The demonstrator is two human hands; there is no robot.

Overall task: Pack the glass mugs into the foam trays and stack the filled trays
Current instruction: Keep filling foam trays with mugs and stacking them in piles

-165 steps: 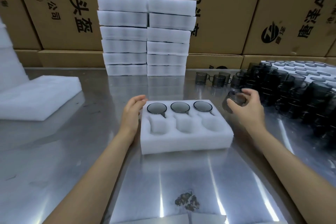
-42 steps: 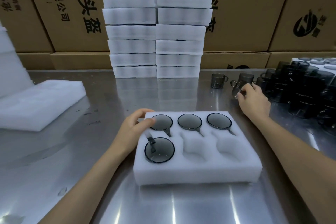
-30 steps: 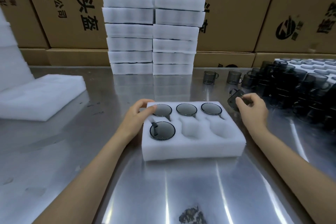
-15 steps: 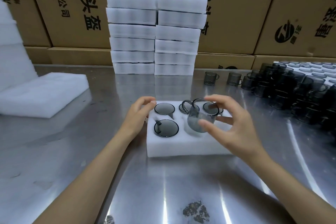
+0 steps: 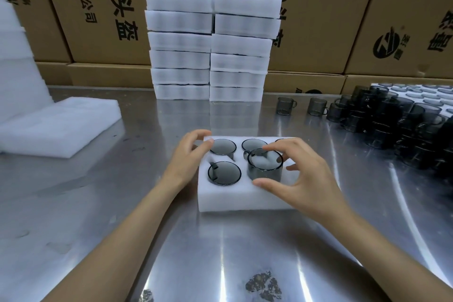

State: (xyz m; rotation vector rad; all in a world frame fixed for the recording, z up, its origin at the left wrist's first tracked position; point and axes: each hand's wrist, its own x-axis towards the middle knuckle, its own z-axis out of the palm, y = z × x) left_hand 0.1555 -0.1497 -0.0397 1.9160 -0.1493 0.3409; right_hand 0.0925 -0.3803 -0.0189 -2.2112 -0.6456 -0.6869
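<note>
A white foam tray [image 5: 235, 200] lies on the steel table in front of me. Smoky glass mugs sit sunk in its back row [image 5: 223, 146] and in its front left pocket [image 5: 224, 172]. My right hand [image 5: 297, 176] grips another glass mug [image 5: 264, 167] by the rim and side; it stands half way down in the front middle pocket, handle to the back left. My left hand [image 5: 190, 157] rests on the tray's left back corner, fingers curled over the edge. The tray's front right pocket is hidden behind my right hand.
Two stacks of foam trays [image 5: 210, 44] stand at the back against cardboard boxes [image 5: 343, 7]. More foam pieces [image 5: 56, 125] lie at the left. A crowd of loose stacked mugs [image 5: 397, 125] fills the right side, with two single mugs [image 5: 285, 105] near it.
My right hand fetched a mug from the right pile, carried it over the tray and has lowered it into the front middle pocket. The left hand stayed on the tray's corner.
</note>
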